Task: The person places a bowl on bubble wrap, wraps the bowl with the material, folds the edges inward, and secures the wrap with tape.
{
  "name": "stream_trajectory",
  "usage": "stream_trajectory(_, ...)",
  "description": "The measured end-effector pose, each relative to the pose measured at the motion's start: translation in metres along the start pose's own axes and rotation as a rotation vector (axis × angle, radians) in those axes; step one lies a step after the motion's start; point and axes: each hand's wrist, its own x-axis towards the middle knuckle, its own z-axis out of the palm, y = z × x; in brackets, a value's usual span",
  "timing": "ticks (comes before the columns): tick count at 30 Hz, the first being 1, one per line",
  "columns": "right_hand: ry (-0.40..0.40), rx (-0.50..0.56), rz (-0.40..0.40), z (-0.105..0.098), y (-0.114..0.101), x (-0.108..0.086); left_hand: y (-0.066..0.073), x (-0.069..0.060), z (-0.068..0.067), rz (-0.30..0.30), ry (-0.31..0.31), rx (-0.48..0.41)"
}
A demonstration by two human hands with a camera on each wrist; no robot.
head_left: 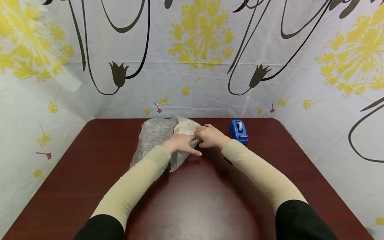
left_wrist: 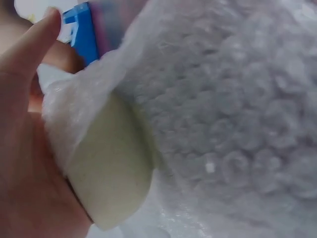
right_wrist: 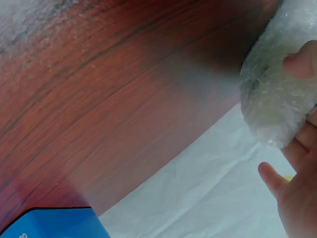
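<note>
A cream, round-edged piece that looks like a dish (head_left: 185, 126) lies partly inside a sheet of bubble wrap (head_left: 157, 133) at the table's back. In the left wrist view, the smooth cream surface (left_wrist: 116, 163) shows between folds of wrap. My left hand (head_left: 181, 144) lies against its near side, thumb stretched out to the right; some of its fingers are hidden. On the right side, my right hand (head_left: 211, 136) grips the wrap's folded edge. The right wrist view shows that thumb pressed on the wrap (right_wrist: 270, 106) over the pale piece, with fingers beneath.
A blue tape dispenser (head_left: 239, 131) with a roll of tape stands right of my right hand, near the back edge of the dark red-brown table (head_left: 204, 200). A white cloth (head_left: 195, 90) printed with flowers hangs behind the table and along its sides.
</note>
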Motion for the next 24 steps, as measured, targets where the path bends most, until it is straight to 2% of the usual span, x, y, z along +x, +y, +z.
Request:
stream_trajectory(2, 0.013, -0.016, -0.016, 0.001, 0.001, 0.001, -0.002, 0.001, -0.007, 0.042, -0.018, -0.016)
stream_trajectory(4, 0.029, -0.019, -0.031, 0.001, 0.002, 0.003, -0.007, 0.002, -0.018, 0.09, -0.051, -0.071)
stream_trajectory(6, 0.04, -0.034, -0.04, 0.002, 0.002, 0.004, -0.015, 0.002, -0.031, 0.123, -0.056, -0.131)
stream_trajectory(8, 0.044, -0.054, -0.041, 0.001, 0.0, 0.005, -0.025, 0.001, -0.045, 0.127, -0.04, -0.201)
stream_trajectory(10, 0.042, -0.08, -0.04, 0.001, -0.001, 0.006, -0.038, -0.002, -0.055, 0.088, 0.032, -0.269)
stream_trajectory(12, 0.04, -0.102, -0.032, 0.001, -0.004, 0.007, -0.054, -0.005, -0.061, 0.019, 0.111, -0.328)
stream_trajectory(16, 0.028, -0.086, -0.007, 0.001, -0.008, 0.008, -0.086, -0.009, -0.059, -0.136, 0.234, -0.398)
stream_trajectory(21, -0.009, -0.037, 0.01, 0.003, -0.013, 0.008, -0.12, -0.014, -0.043, -0.299, 0.266, -0.371)
stream_trajectory(24, -0.029, -0.056, 0.023, 0.001, -0.014, 0.009, -0.134, -0.016, -0.036, -0.351, 0.278, -0.404)
